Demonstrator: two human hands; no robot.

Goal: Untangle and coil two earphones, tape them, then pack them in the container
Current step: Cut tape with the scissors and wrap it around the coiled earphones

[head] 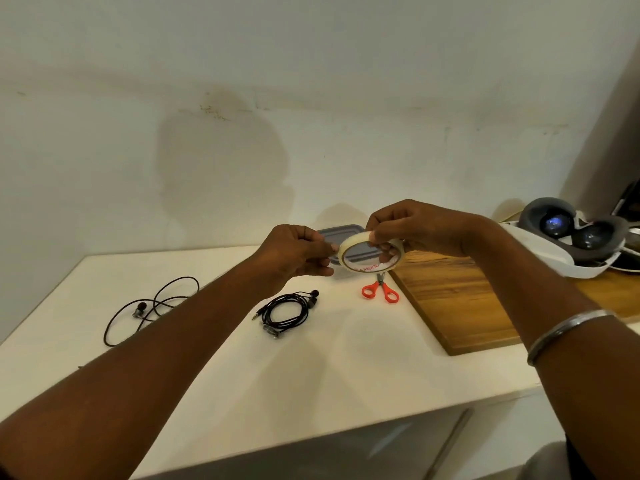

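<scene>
The right hand (415, 226) clasped the tape roll (367, 252); the left hand (294, 254) pinched its edge. Below the grip the coiled earphone (287, 313) lay untaped, the loose earphone (152, 306) farther left, the container (332, 233) just behind, neither packed.

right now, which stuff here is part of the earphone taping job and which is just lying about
For the job: tape roll, gripped by right hand and pinched by left hand; coiled earphone; loose earphone; scissors; lidded container.
Lying about: VR headset; wooden board.
</scene>
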